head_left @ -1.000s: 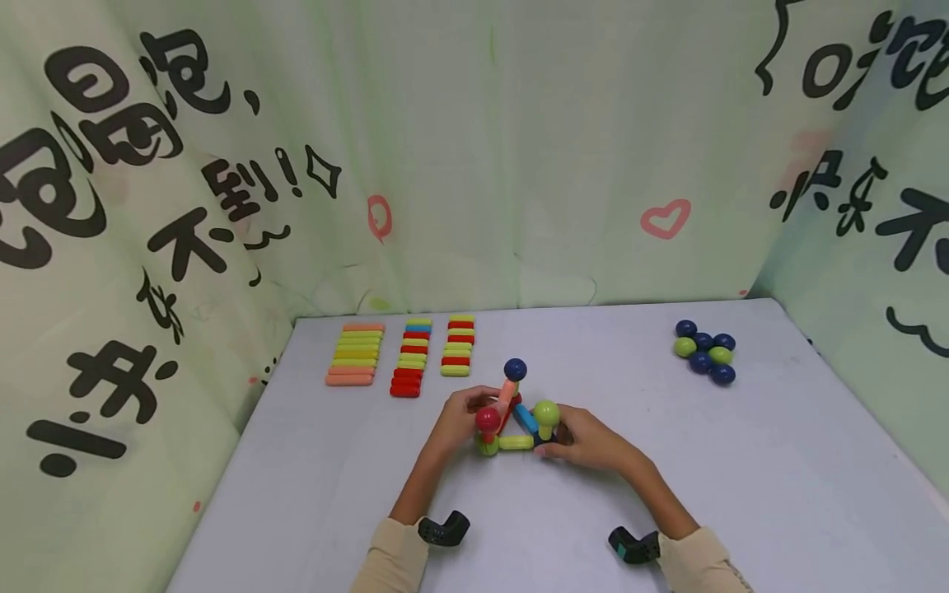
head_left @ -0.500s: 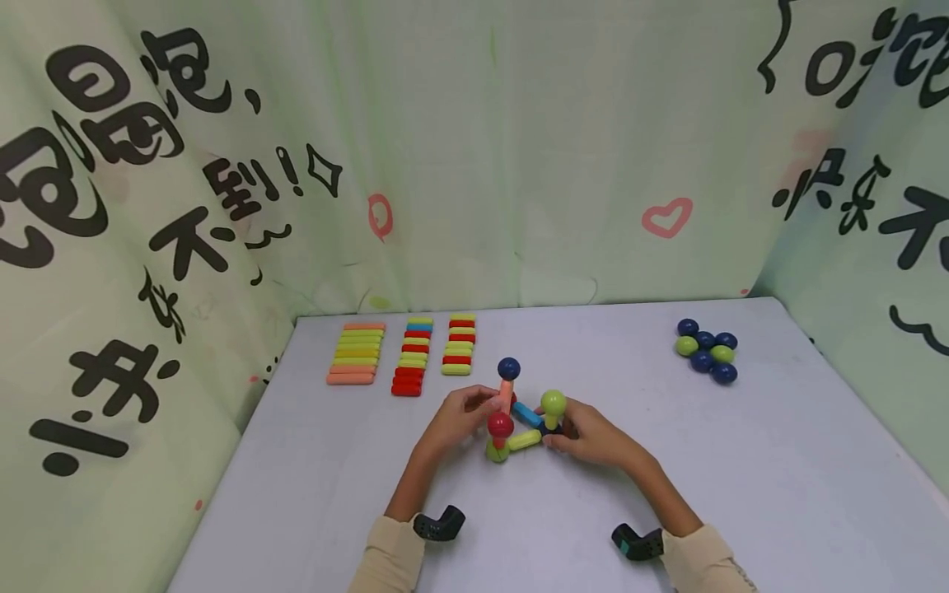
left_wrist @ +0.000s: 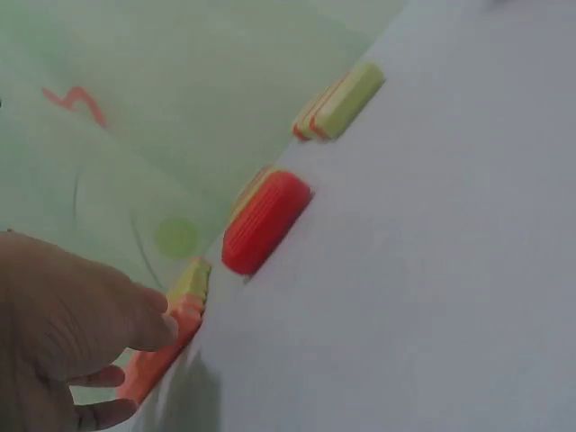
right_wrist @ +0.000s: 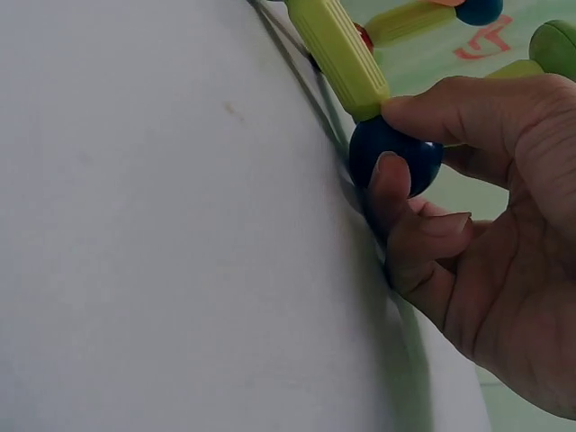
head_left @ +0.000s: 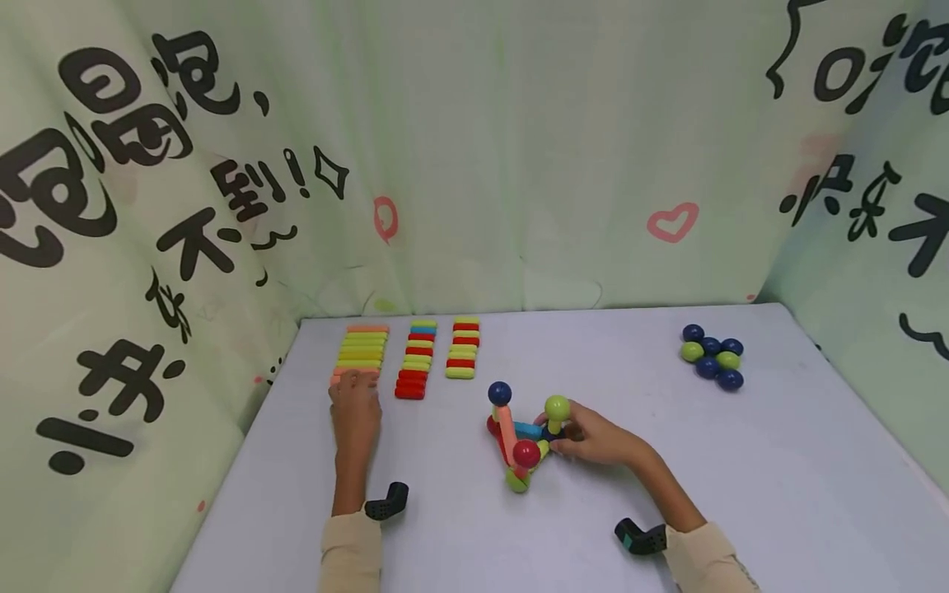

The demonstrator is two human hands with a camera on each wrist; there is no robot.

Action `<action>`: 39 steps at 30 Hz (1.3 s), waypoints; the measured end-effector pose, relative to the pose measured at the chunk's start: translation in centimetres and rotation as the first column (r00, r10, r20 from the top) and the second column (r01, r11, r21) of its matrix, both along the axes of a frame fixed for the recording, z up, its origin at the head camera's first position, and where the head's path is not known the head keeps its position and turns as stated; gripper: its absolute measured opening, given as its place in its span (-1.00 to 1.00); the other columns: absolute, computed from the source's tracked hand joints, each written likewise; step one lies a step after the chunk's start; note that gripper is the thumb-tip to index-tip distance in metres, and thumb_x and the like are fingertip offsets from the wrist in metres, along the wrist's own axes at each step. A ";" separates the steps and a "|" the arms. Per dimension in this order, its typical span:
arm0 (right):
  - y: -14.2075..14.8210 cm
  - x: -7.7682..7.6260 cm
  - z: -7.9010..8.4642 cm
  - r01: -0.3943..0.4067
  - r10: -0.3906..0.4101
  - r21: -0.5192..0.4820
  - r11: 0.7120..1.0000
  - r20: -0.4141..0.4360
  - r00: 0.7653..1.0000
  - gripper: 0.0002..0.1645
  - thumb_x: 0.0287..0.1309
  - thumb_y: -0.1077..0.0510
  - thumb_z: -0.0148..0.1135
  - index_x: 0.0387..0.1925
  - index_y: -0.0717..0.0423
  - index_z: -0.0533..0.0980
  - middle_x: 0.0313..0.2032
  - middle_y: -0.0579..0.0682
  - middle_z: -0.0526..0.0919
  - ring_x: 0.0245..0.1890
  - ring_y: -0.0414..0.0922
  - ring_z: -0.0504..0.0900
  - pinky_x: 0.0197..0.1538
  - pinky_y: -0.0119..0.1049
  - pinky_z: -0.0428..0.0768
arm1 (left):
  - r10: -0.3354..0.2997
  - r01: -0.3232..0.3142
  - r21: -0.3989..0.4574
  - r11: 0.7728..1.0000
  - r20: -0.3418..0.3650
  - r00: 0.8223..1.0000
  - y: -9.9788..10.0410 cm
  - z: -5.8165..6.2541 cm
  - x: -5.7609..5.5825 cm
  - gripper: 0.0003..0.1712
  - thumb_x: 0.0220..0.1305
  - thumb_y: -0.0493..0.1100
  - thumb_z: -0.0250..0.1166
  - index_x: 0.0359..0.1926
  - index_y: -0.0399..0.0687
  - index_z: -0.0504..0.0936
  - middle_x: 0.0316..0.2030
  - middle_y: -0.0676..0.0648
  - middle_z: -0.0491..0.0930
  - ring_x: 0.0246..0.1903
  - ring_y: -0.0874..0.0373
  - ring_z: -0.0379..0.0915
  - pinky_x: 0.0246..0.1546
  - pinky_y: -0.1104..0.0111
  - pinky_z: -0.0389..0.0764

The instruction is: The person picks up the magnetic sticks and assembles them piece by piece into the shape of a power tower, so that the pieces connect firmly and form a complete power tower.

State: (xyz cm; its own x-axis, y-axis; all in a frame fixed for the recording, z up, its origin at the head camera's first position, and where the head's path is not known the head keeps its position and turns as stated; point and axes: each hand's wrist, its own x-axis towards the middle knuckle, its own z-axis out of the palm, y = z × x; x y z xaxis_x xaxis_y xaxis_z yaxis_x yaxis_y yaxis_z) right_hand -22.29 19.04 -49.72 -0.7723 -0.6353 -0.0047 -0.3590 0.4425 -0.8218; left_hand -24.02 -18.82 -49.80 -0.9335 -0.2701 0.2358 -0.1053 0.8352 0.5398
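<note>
My right hand (head_left: 596,436) pinches a dark blue ball (right_wrist: 387,153) at one corner of a toy frame of coloured sticks and balls. In the head view, a green ball (head_left: 558,408) stands above that corner. A dark blue ball (head_left: 500,394) tops the frame's far side and a red ball (head_left: 526,454) its near side. An orange stick (head_left: 506,428) slopes between those two. My left hand (head_left: 356,412) is at the near end of the left stick row, thumb and fingers around an orange stick (left_wrist: 157,364). From above, the hand hides much of that stick.
Yellow sticks (head_left: 361,354) lie in the left row. Two more rows, one with red sticks (head_left: 410,389) and one with red and green sticks (head_left: 460,363), lie to its right. Several loose blue and green balls (head_left: 708,367) cluster at the table's back right. A printed curtain (head_left: 563,165) surrounds the table.
My left hand has let go of the frame and moved left to the orange stick. The frame has turned, its red-ball corner coming nearer, while my right hand keeps hold.
</note>
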 end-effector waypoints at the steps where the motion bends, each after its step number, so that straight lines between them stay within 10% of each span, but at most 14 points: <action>1: 0.0 0.0 0.0 -0.004 0.004 -0.001 1.000 -0.001 1.000 -0.53 0.23 0.21 0.26 0.14 0.21 0.38 -0.05 0.07 0.55 -0.28 -0.19 0.51 -0.19 -0.38 0.55 | -0.003 0.003 -0.060 0.998 -0.003 1.000 -0.5 -0.2 0.0 -0.66 0.29 -0.37 0.21 0.09 -0.21 0.58 0.19 -0.28 0.41 0.18 -0.28 0.25 -0.04 -0.12 0.50; 5: 0.0 -0.1 0.1 0.017 -0.017 0.004 1.000 -0.034 0.999 -0.54 0.24 0.18 0.26 0.14 0.18 0.39 0.04 0.07 0.55 -0.12 -0.12 0.52 -0.02 -0.30 0.54 | -0.047 0.045 -0.197 0.979 -0.009 0.999 -1.7 -0.6 0.2 -0.55 0.24 -0.45 0.20 0.16 -0.20 0.54 0.19 -0.27 0.45 0.13 -0.34 0.29 -0.12 -0.18 0.51; 13: -0.6 -0.3 -0.2 0.125 -0.124 -0.041 0.991 0.035 0.992 -0.57 0.31 0.20 0.19 0.15 0.25 0.37 -0.01 0.21 0.58 -0.50 -0.18 0.58 -0.41 -0.31 0.64 | -0.003 -0.011 -0.270 0.963 -0.050 0.999 -2.3 -0.7 0.4 -0.69 0.06 -0.49 0.34 -0.11 -0.36 0.68 -0.19 -0.36 0.58 -0.17 -0.27 0.43 -0.25 0.00 0.55; 19: -1.0 -0.5 -0.3 0.161 -0.159 -0.076 0.984 0.033 0.987 -0.58 0.32 0.18 0.19 0.14 0.25 0.39 -0.16 0.19 0.58 -0.53 -0.17 0.60 -0.41 -0.31 0.66 | -0.091 0.092 0.102 0.991 -0.011 0.996 -0.2 1.5 0.2 -0.68 0.31 -0.21 0.28 0.03 -0.29 0.60 -0.10 -0.28 0.58 -0.11 -0.14 0.47 -0.17 0.10 0.59; 21: -1.2 -0.6 -0.4 0.157 -0.154 -0.085 0.984 0.030 0.988 -0.57 0.31 0.17 0.20 0.15 0.23 0.40 -0.11 0.19 0.57 -0.45 -0.16 0.61 -0.40 -0.30 0.66 | -0.181 0.181 0.323 0.929 -0.031 0.983 1.3 2.1 0.0 -0.63 0.35 -0.13 0.25 0.10 -0.23 0.57 -0.07 -0.23 0.59 -0.07 -0.07 0.47 -0.11 0.18 0.58; 24: -1.5 -0.8 -0.7 0.155 -0.154 -0.079 0.985 0.019 0.988 -0.56 0.31 0.16 0.21 0.16 0.21 0.41 -0.06 0.19 0.54 -0.38 -0.16 0.59 -0.40 -0.31 0.66 | -0.313 0.297 0.568 0.768 -0.072 0.947 3.8 1.8 -0.3 -0.58 0.32 -0.07 0.29 0.12 -0.17 0.55 -0.06 -0.20 0.60 -0.07 0.00 0.49 -0.12 0.32 0.57; 29: -1.8 -0.8 -0.8 0.160 -0.160 -0.075 0.984 0.007 0.987 -0.57 0.33 0.14 0.19 0.17 0.18 0.43 -0.03 0.18 0.56 -0.38 -0.18 0.55 -0.45 -0.32 0.65 | -0.388 0.298 0.772 0.562 -0.072 0.919 7.8 0.7 -0.6 -0.55 0.29 -0.02 0.32 0.13 -0.12 0.55 -0.05 -0.17 0.58 -0.10 0.11 0.53 -0.20 0.41 0.62; 39: -2.2 -0.8 -0.6 0.174 -0.175 -0.074 0.982 -0.003 0.985 -0.61 0.36 0.12 0.14 0.16 0.15 0.43 -0.11 0.14 0.54 -0.55 -0.21 0.53 -0.47 -0.32 0.62 | -0.530 0.294 0.860 0.418 -0.032 0.848 11.2 -1.1 -0.5 -0.59 0.37 -0.21 0.21 0.22 0.02 0.54 0.06 -0.17 0.57 -0.11 0.07 0.68 -0.01 0.32 0.64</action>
State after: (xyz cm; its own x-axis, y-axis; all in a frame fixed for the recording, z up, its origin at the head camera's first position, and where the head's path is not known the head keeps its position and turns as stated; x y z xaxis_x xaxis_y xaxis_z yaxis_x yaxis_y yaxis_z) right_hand -23.09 16.81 -50.35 -0.8711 -0.4890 0.0444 -0.2895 0.4383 -0.8510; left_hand -24.50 -7.67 -50.93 -0.9748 0.2077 -0.0820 -0.0826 0.0060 0.9966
